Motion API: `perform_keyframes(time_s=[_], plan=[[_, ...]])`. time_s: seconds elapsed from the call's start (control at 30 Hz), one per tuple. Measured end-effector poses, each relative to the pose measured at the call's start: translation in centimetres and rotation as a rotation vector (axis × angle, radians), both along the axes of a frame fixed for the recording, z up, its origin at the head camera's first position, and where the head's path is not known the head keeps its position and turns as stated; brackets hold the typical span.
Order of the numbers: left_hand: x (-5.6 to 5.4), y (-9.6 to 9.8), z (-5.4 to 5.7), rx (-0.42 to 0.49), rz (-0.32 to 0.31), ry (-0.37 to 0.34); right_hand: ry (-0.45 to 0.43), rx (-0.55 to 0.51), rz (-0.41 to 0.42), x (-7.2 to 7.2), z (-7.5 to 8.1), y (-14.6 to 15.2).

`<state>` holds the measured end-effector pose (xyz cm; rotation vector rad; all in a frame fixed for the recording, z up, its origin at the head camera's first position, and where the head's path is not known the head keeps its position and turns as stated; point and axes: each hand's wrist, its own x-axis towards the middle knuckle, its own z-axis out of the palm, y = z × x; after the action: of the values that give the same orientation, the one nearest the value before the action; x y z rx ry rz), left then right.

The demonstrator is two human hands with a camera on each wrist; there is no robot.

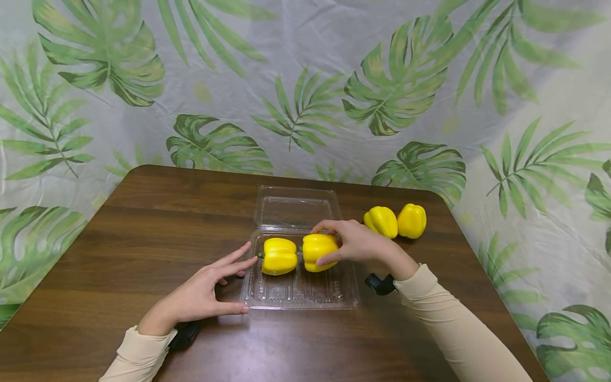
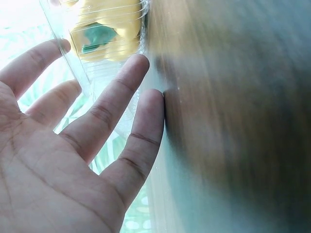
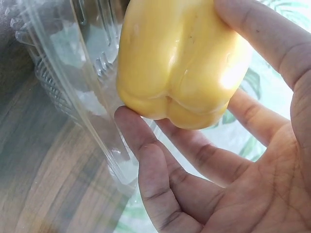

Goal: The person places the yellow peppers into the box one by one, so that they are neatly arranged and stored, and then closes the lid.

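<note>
Head view: evenly lit; pale glare on near part of brown wood-grain worktop. Left wrist view: upper left overexposed, worktop blurred. Right wrist view: white highlight on glossy yellow bell pepper.

We see smooth, glossy skins on the yellow peppers, which catch bright highlights, and clear, shiny, thin plastic in the container, with ribs moulded into its walls. The bench looks to us like smooth, dark-grained wood with a soft sheen. Behind it we find a lightly creased, cloth-like backdrop, and the sleeves look like matt, soft cloth.
</note>
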<state>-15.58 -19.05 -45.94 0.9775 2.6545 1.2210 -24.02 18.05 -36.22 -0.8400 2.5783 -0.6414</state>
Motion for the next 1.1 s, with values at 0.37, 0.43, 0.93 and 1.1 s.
perform_keyframes(time_s=[0.37,0.43,0.93,1.1], plan=[[0.0,0.0,-0.1,-0.003,0.0,0.005,0.003,0.01,0.002,0.0,-0.3,-0.5],[0.0,0.0,-0.1,-0.004,0.001,0.004,0.004,0.016,0.001,0.0,-0.3,-0.6],[0.1,0.0,0.0,-0.008,0.002,-0.007,0.022,0.051,-0.01,0.1,-0.8,-0.9],[0.1,0.1,0.0,-0.007,0.005,-0.005,0.016,0.049,-0.018,0.2,-0.9,-1.2]])
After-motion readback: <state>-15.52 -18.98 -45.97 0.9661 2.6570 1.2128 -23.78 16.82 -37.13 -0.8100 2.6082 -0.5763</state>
